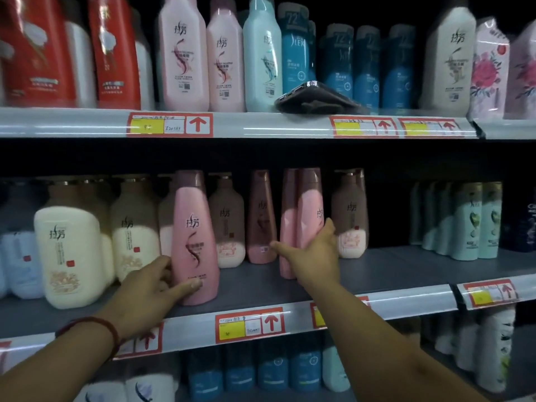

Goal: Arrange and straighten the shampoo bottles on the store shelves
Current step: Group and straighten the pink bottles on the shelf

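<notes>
On the middle shelf (377, 274) a tall pink shampoo bottle (195, 236) stands near the front edge, and my left hand (150, 288) grips its lower part, thumb across the front. To the right, my right hand (313, 253) holds a pair of pink bottles (307, 216) standing close together, thumb on the right one, index finger stretched left. A darker pink bottle (261, 219) stands between the two groups, further back. Cream and brown pump bottles (69, 250) fill the shelf's left side.
A black phone in a case (313, 98) lies on the upper shelf's front edge among pink, light blue and blue bottles. Green bottles (475, 221) stand at the middle shelf's right. Bare shelf lies right of my right hand. Blue bottles (272, 369) stand on the shelf below.
</notes>
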The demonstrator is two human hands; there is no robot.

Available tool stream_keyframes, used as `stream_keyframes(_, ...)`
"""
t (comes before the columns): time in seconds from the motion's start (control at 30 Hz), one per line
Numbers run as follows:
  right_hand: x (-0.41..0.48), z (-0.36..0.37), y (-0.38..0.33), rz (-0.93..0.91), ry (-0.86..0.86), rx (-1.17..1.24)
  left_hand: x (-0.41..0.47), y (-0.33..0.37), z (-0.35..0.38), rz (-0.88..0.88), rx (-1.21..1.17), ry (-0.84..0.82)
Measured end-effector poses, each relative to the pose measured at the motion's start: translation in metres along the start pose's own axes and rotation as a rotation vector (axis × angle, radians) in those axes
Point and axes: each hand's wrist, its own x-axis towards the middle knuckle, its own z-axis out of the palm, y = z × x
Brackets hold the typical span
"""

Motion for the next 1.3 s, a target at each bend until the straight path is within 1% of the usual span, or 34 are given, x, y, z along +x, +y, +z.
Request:
stream_keyframes(0.1, 0.005, 0.009, -0.004, 0.004, 0.079, -0.004, 0.005, 0.004, 0.009, 0.034, -0.074, -0.020)
stream_keyframes(0.23, 0.007, 0.012, 0.001, 0.001, 0.133, 0.042, 0.012, 0.007, 0.021, 0.059, -0.176, -0.057)
stream_keyframes(0.4, 0.010, 0.010, 0.003, -0.008, 0.118, 0.033, 0.022, 0.019, 0.046, 0.090, -0.197, -0.030)
stream_keyframes(0.53, 0.010, 0.007, 0.005, -0.067, 0.073, 0.023, 0.030, 0.031, 0.062, 0.125, -0.206, -0.047)
stream_keyframes(0.63, 0.011, -0.004, 0.010, -0.095, -0.007, -0.009, 0.035, 0.037, 0.071, 0.122, -0.183, -0.046)
stream_keyframes(0.73, 0.011, -0.018, 0.019, -0.103, -0.158, -0.024, 0.037, 0.043, 0.078, 0.097, -0.138, -0.023)
stream_keyframes(0.83, 0.015, -0.036, 0.029, -0.058, -0.335, 0.010, 0.037, 0.049, 0.084, 0.095, -0.124, -0.018)
stream_keyframes(0.9, 0.020, -0.046, 0.030, -0.027, -0.406, -0.004, 0.038, 0.053, 0.088, 0.092, -0.120, -0.013)
stream_keyframes(0.97, 0.024, -0.052, 0.030, -0.034, -0.387, -0.068, 0.038, 0.057, 0.091, 0.084, -0.112, 0.001)
stream_keyframes(1.07, 0.030, -0.053, 0.035, -0.052, -0.283, -0.137, 0.041, 0.061, 0.095, 0.077, -0.117, 0.007)
stream_keyframes(1.17, 0.038, -0.051, 0.044, -0.047, -0.217, -0.181, 0.043, 0.064, 0.099, 0.080, -0.118, 0.012)
stream_keyframes(1.3, 0.053, -0.041, 0.057, -0.032, -0.207, -0.290, 0.046, 0.067, 0.106, 0.063, -0.090, 0.021)
